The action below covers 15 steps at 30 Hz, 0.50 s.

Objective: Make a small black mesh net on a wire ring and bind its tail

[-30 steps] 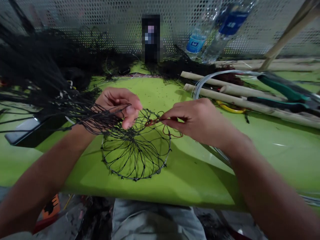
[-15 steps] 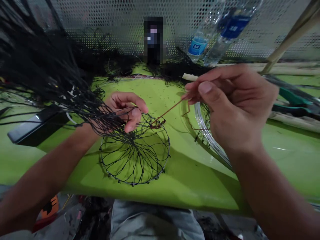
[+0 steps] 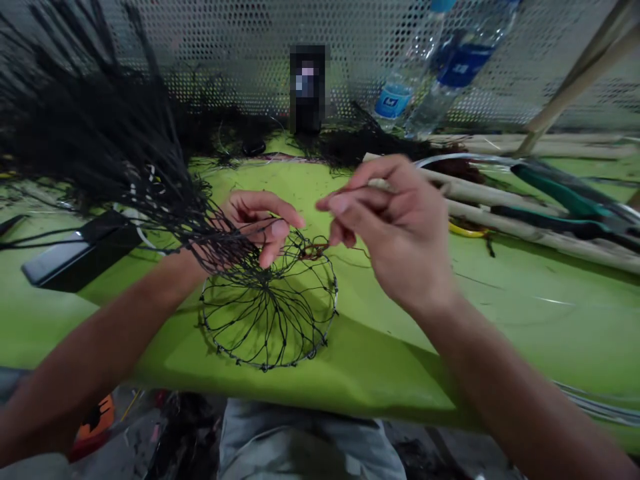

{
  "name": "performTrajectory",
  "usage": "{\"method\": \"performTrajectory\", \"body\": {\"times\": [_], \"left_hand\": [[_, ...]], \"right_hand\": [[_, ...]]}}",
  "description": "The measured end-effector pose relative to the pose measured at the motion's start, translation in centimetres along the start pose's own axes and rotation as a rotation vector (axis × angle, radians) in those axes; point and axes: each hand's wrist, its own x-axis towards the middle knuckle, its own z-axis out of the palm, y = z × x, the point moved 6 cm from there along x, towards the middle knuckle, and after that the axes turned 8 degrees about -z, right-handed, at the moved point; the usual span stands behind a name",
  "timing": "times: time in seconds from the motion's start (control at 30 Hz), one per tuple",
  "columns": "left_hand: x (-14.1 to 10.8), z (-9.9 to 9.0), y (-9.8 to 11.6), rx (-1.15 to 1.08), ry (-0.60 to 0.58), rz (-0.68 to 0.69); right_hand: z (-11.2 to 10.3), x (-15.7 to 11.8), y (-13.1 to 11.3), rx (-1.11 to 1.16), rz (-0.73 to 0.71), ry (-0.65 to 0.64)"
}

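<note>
A knotted black net [image 3: 267,293] is radiating like spokes across a wire hoop [image 3: 265,367] below the left hand [image 3: 253,210], which is resting half-curled, its grip unclear; the right hand [image 3: 400,233] is pinching, on what I can't tell.

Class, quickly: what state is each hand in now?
Left hand: partly open, black netting across it; grip unclear.
Right hand: fingers pinched shut; whether holding reddish thread cannot be told.
</note>
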Motion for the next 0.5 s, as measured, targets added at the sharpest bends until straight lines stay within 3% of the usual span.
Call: {"method": "performTrajectory", "body": {"times": [0.1,0.23,0.5], "left_hand": [[-0.2,-0.2,0.0,0.039,0.003,0.002],[-0.4,-0.6,-0.3,0.114,0.017,-0.059],[-0.4,-0.5,0.1,0.114,0.016,-0.099]], "right_hand": [[2.1,-0.1,0.6,-0.086,0.072,-0.176],[3.2,-0.4,0.4,-0.147,0.043,-0.318],[4.0,-1.4,0.5,0.034,0.093,-0.418]]}}
